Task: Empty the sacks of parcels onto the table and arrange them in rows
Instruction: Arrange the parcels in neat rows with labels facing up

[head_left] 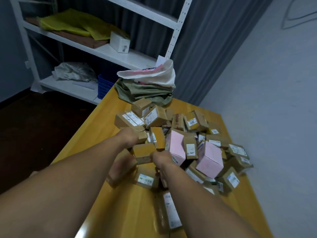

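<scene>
Many parcels (180, 148) crowd both hands (145, 146); sacks (147, 90) lie behind.

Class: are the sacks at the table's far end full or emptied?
Emptied: the sacks lie flat and crumpled; parcels are heaped loose on the table.

Both forearms are bare to the frame's edge, with no sleeves, watch, bands or gloves; the left hand (130, 137) and right hand (160, 158) are blurred.

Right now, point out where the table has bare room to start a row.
Bare tabletop runs along the left edge, between the parcel pile and the floor side. A smaller patch lies near, between the forearms. The right side and the far end by the sacks are crowded.
</scene>
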